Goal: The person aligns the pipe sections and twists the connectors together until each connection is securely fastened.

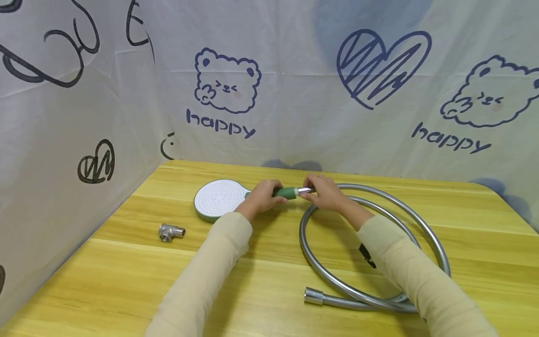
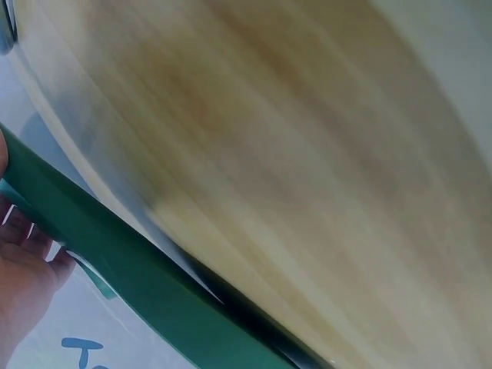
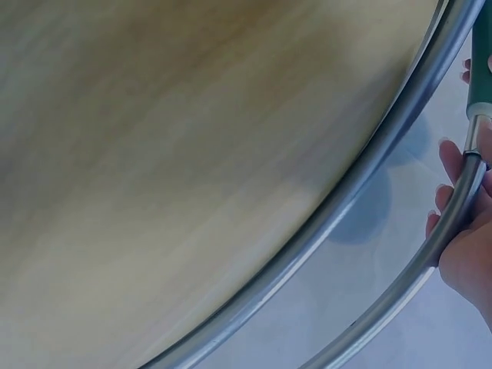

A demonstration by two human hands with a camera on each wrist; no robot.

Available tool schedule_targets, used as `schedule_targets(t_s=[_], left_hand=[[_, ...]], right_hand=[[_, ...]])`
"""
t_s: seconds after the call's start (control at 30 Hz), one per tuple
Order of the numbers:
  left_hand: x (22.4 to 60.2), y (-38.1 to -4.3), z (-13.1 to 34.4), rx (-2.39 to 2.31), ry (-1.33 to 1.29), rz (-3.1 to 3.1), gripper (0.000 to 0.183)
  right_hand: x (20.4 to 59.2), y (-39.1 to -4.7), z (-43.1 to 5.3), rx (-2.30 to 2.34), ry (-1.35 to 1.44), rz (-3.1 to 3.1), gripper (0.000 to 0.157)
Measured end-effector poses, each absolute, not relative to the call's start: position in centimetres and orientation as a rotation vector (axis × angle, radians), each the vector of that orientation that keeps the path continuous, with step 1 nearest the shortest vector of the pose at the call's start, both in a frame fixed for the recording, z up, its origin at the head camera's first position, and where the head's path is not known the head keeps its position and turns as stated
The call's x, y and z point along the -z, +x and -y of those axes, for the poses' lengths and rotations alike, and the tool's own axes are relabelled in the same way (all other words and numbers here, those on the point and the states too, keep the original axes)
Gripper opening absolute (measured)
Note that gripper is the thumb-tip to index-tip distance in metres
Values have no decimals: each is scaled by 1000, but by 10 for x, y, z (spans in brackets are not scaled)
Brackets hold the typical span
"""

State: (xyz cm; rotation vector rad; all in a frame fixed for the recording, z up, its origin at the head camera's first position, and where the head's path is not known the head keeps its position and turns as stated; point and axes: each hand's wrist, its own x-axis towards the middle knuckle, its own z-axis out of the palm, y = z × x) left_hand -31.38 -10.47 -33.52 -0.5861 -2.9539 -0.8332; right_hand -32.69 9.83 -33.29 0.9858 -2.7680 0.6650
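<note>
A handheld shower head point(image 1: 221, 199) with a white perforated face and a green handle point(image 1: 287, 193) is near the back of the table. My left hand point(image 1: 265, 195) grips its handle, which also shows large in the left wrist view as a green bar point(image 2: 115, 238). At the handle's end, my right hand point(image 1: 327, 193) pinches the metal end fitting point(image 1: 305, 190) of a grey shower hose point(image 1: 324, 271). In the right wrist view the fitting point(image 3: 473, 138) meets the handle's end, and the hose point(image 3: 430, 257) runs across the right palm.
The hose lies in wide loops on the wooden table point(image 1: 261, 290), under and around the right forearm. Its other end, a chrome nut point(image 1: 313, 296), points left near the front. A metal tee fitting point(image 1: 170, 232) lies at the left. Printed cloth point(image 1: 294, 117) hangs behind the table.
</note>
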Motion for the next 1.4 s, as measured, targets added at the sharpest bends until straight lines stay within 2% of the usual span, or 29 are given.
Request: schedule_targets(t_s=[0.43,0.9,1.4], left_hand=[[336,-315,103,765,-574,2965,32],[338,-315,101,745,-557,2963,33],[336,-313,101,731,-539,2985,34]], right_hand=[[334,-329,-99,-582,1035,2715,16],[334,-329,-96,-525,1033,2720,22],[336,-330,-99,-623,1026,2747,19]])
